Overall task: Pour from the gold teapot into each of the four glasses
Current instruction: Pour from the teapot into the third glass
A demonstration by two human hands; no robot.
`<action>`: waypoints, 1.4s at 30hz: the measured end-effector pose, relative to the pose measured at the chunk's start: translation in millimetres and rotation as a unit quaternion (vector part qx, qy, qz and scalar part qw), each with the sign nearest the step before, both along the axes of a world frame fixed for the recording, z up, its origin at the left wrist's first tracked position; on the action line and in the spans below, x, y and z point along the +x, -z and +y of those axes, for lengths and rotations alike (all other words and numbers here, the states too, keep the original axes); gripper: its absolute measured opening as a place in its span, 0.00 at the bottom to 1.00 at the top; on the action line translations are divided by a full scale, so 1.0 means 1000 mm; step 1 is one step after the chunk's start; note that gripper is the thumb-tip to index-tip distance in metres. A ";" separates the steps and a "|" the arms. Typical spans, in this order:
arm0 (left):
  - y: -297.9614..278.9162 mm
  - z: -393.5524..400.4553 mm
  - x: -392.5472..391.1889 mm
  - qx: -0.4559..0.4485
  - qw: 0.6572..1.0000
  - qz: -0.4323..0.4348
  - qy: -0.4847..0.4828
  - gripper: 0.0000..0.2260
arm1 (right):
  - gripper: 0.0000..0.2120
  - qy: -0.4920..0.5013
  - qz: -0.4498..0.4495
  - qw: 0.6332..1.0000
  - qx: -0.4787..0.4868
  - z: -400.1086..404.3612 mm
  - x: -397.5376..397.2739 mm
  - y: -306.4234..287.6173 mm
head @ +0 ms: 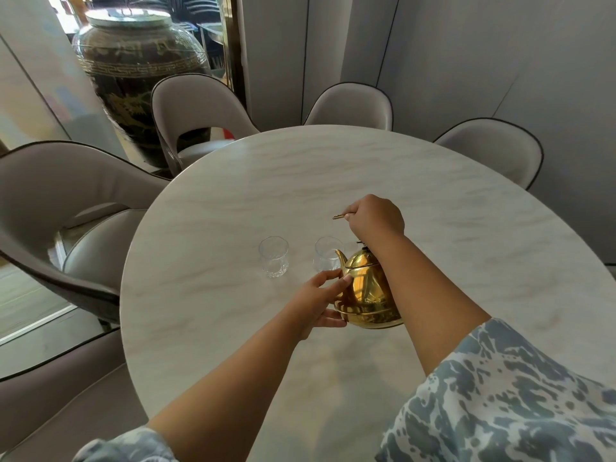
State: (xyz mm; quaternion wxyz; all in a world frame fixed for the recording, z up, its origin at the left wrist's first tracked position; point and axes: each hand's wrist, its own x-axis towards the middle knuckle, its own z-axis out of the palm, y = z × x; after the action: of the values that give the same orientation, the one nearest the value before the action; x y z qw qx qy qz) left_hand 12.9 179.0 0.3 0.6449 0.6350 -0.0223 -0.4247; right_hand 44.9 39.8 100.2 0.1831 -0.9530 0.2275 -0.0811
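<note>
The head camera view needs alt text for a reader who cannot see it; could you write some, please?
A person tilts a gold teapot toward a clear glass, right hand gripping its handle, left hand steadying its body. A second glass stands left on the round marble table.

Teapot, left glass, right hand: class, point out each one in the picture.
Teapot (365, 288): head view, on its gold belly.
Left glass (274, 256): head view, on its clear side wall.
Right hand (376, 216): head view, on the back of the hand.

Two glasses (274, 257) ahead; table (466, 228) right side open.
</note>
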 end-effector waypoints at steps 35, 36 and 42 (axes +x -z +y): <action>-0.005 -0.001 0.005 0.014 1.000 -0.005 0.013 0.25 | 0.12 0.004 0.025 0.999 -0.023 -0.002 0.008 -0.004; -0.006 -0.001 0.005 0.014 1.000 -0.004 0.013 0.25 | 0.11 0.005 0.026 0.999 -0.024 -0.002 0.008 -0.004; -0.005 -0.001 0.005 0.017 1.000 -0.005 0.011 0.25 | 0.12 0.005 0.020 0.999 -0.027 0.000 0.006 -0.005</action>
State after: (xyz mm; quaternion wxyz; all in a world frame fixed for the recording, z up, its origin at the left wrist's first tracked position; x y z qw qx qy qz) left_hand 17.9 177.8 5.6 0.6291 0.6479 -0.0252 -0.4287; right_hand 51.0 39.6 104.7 0.1525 -0.9578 0.2337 -0.0690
